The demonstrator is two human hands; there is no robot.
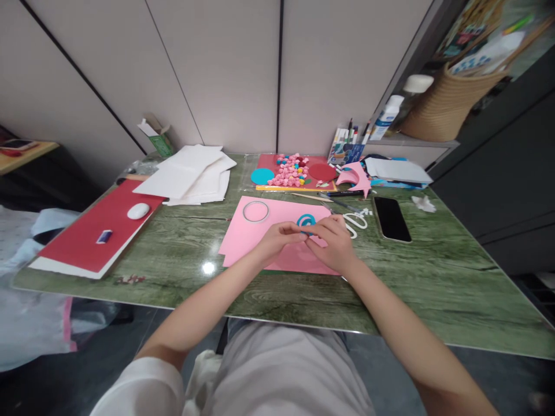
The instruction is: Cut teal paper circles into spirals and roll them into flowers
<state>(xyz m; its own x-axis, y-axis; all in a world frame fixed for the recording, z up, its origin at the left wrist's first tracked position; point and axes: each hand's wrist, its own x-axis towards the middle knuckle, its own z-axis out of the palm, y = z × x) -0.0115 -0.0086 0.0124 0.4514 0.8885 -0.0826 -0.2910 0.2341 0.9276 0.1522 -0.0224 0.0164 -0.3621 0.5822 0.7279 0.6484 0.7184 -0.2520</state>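
Note:
A blue paper spiral [306,219] stands out just above the pink sheets, at the fingertips of both hands. My left hand [280,238] reaches in from the left, its thumb and fingers pinched on the near end of the spiral. From the right, my right hand [333,242] meets it, with bent fingers closed on the same blue paper. The fingers partly hide where the paper is gripped. Under the hands lie pink paper sheets [243,245], with a thin ring [255,211] resting on them. White-handled scissors [356,222] lie just beyond my right hand.
Behind are small pink paper pieces [291,170], a blue disc [262,176] and a red disc [322,171]. A black phone [392,218] lies at right. White sheets [186,173] and a red board [97,231] bearing a white oval object [138,211] occupy the left.

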